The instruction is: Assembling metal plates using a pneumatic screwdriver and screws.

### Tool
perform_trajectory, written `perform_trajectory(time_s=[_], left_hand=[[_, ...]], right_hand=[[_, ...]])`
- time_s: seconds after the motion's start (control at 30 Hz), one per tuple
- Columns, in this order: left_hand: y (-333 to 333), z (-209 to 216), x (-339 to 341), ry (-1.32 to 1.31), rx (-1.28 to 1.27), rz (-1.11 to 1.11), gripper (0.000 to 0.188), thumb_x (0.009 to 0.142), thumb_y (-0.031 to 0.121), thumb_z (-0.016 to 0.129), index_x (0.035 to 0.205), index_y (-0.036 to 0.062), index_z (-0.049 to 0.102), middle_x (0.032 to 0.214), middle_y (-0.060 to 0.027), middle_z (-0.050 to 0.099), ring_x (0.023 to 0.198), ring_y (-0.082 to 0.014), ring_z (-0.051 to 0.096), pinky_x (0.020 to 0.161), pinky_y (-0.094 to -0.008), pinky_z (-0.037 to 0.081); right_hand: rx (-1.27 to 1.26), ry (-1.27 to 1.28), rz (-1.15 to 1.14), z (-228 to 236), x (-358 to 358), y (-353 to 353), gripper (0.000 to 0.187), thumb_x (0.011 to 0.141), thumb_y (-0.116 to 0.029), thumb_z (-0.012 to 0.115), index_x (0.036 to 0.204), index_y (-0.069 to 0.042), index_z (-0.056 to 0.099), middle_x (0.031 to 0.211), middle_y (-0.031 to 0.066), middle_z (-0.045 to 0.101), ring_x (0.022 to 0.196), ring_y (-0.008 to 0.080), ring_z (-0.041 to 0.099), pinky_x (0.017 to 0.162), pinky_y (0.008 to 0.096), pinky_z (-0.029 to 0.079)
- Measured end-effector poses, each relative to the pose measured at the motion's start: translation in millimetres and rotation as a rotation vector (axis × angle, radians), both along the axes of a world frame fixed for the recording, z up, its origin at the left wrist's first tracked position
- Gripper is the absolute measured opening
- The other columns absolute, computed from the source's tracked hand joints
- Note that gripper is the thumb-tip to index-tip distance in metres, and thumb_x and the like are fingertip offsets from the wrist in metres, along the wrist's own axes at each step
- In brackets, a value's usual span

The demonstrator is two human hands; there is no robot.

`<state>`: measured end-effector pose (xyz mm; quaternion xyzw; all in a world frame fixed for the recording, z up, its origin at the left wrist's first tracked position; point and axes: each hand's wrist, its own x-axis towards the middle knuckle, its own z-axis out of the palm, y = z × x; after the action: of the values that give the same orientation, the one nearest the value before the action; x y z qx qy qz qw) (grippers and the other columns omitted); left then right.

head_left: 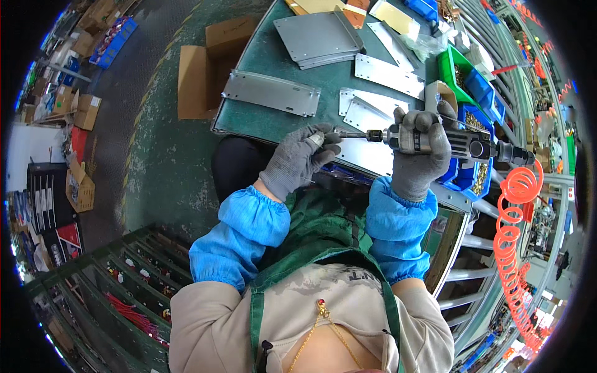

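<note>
A grey-gloved fist, my right hand (420, 152), is wrapped round a pneumatic screwdriver (465, 144) that lies level, its bit pointing left. A coiled orange air hose (521, 184) hangs near the tool's rear end. At the tip of the bit, my left hand (297, 159), also gloved in grey, has its thumb and fingers pinched together. Whatever is between those fingertips is too small to make out. Just beyond the hands, flat metal plates (367, 155) lie on the green workbench (258, 127), and another perforated plate (272, 93) rests near its left edge.
Farther back lies a stack of grey plates (317, 36). Blue bins (463, 177) and a green bin (449, 65) with small fasteners line the bench's right side. An open cardboard box (193, 81) stands left of the bench. Slatted racking (124, 280) is at lower left.
</note>
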<state>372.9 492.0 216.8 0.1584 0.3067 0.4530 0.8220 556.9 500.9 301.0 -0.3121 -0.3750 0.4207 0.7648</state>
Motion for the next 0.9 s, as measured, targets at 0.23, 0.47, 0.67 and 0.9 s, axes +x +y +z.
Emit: perform_trajectory(time_s=[0.23, 0.47, 0.67, 0.9], left_hand=[[-6, -12, -6, -0.226, -0.069, 0.040, 0.022, 0.095, 0.015, 0.052, 0.111, 0.0022, 0.059, 0.101, -0.0122, 0.065, 0.084, -0.0146, 0.065, 0.065, -0.0207, 0.057], [-6, -10, -4, 0.017, -0.054, -0.009, 0.029, 0.096, 0.021, 0.051, 0.114, -0.0002, 0.057, 0.094, -0.0106, 0.064, 0.075, -0.0089, 0.059, 0.053, -0.0152, 0.045], [-5, -17, 0, -0.026, -0.063, -0.026, 0.026, 0.095, 0.022, 0.054, 0.110, 0.0017, 0.060, 0.082, -0.0035, 0.060, 0.063, -0.0037, 0.049, 0.047, -0.0144, 0.037], [-7, -10, 5, -0.074, -0.098, -0.075, 0.030, 0.093, 0.029, 0.056, 0.104, 0.0020, 0.062, 0.070, 0.0044, 0.048, 0.058, -0.0031, 0.042, 0.049, -0.0178, 0.034]], right_hand=[[-0.014, 0.058, 0.059, -6, -16, 4, 0.051, 0.081, -0.023, 0.060, 0.125, -0.004, 0.041, 0.080, 0.0047, 0.054, 0.074, 0.0188, 0.054, 0.084, 0.0476, 0.048], [-0.012, 0.153, 0.096, -13, -7, 2, 0.050, 0.082, -0.021, 0.059, 0.125, -0.003, 0.040, 0.079, 0.0075, 0.057, 0.074, 0.0201, 0.058, 0.085, 0.0492, 0.048], [-0.043, 0.134, 0.115, -16, 3, 0, 0.030, 0.084, -0.028, 0.058, 0.098, -0.001, 0.059, 0.081, 0.0062, 0.058, 0.075, 0.0193, 0.058, 0.088, 0.0457, 0.046], [-0.100, 0.267, 0.046, -18, 3, -1, 0.028, 0.084, -0.028, 0.059, 0.095, -0.002, 0.060, 0.080, 0.0053, 0.058, 0.075, 0.0200, 0.057, 0.088, 0.0460, 0.045]])
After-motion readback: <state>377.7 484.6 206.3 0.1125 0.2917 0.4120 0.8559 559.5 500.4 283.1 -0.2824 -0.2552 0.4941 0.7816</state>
